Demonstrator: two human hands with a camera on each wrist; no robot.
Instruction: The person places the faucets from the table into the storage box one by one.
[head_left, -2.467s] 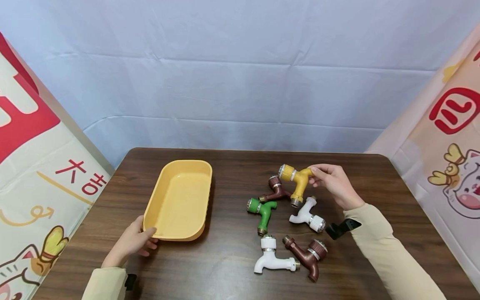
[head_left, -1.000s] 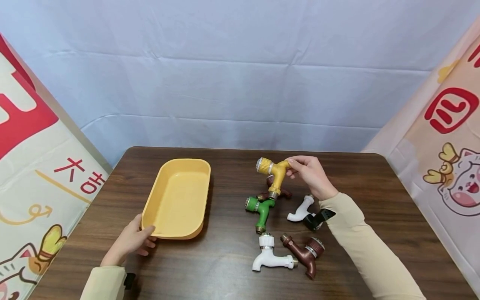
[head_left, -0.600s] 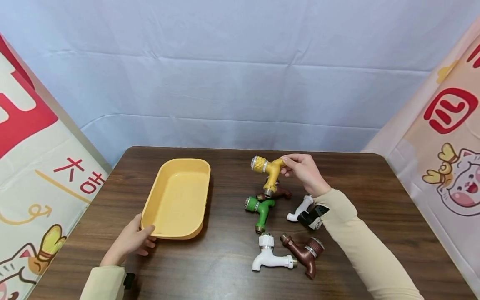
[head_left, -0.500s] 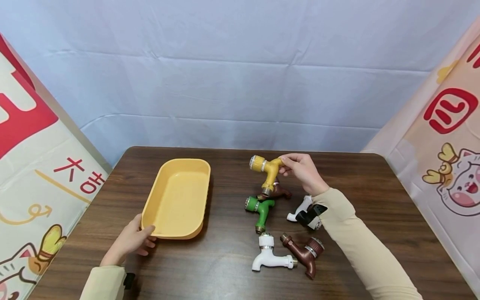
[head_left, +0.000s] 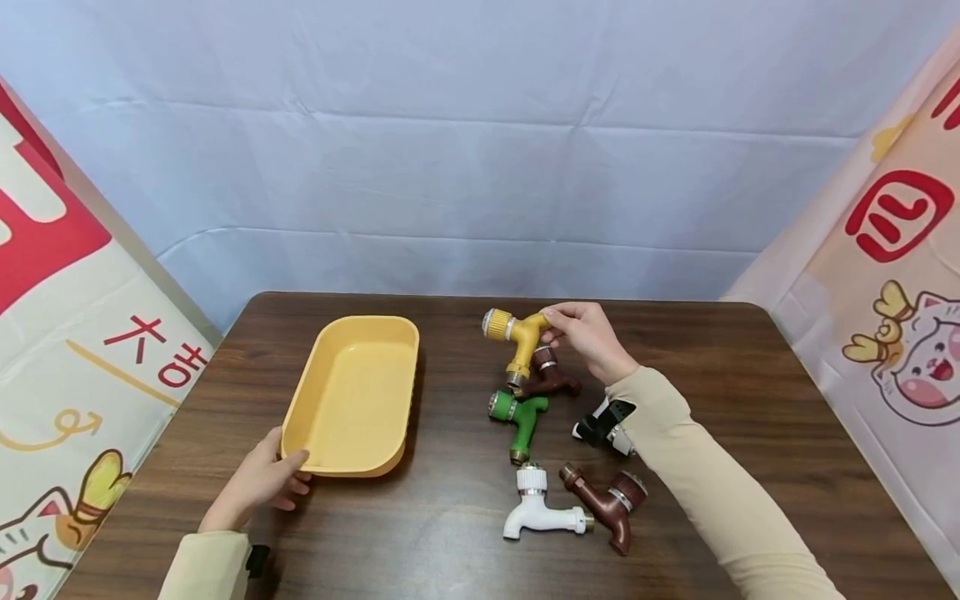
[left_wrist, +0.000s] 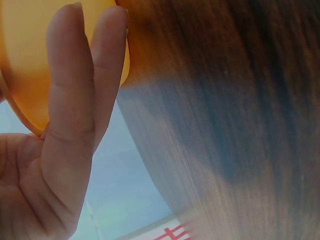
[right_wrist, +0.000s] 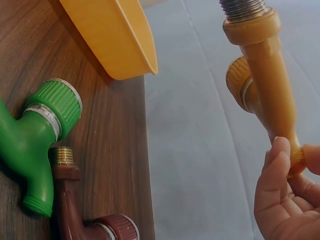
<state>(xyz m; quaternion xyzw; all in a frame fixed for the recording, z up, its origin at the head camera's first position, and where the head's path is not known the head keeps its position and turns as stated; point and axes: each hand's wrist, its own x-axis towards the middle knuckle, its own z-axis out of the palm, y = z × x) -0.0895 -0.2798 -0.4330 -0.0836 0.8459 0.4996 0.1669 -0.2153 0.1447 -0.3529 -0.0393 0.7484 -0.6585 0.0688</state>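
My right hand point(head_left: 588, 335) pinches a yellow faucet point(head_left: 523, 340) by its spout end, holding it over the table with its threaded inlet pointing down. In the right wrist view the yellow faucet point(right_wrist: 270, 85) shows clear of the table, thumb and fingertips at its tip. A brown faucet point(head_left: 553, 379) lies just below it, and a green faucet point(head_left: 528, 425) lies nearer me. At the left, my left hand point(head_left: 258, 477) grips the near left corner of a yellow tray point(head_left: 411, 392), thumb over the rim and fingers outside and below. The tray holds nothing.
Closer to me lie a white faucet point(head_left: 543, 517) and another brown faucet point(head_left: 611, 508). A second white faucet point(head_left: 621, 440) is partly hidden behind the right wrist's black camera point(head_left: 600, 425). The wooden table point(head_left: 465, 333) ends at a pale cloth backdrop point(head_left: 450, 167).
My right hand has carried the yellow faucet leftward, from above the right-hand faucets toward the tray, uncovering more of the back brown faucet. My left hand has stayed at the tray corner.
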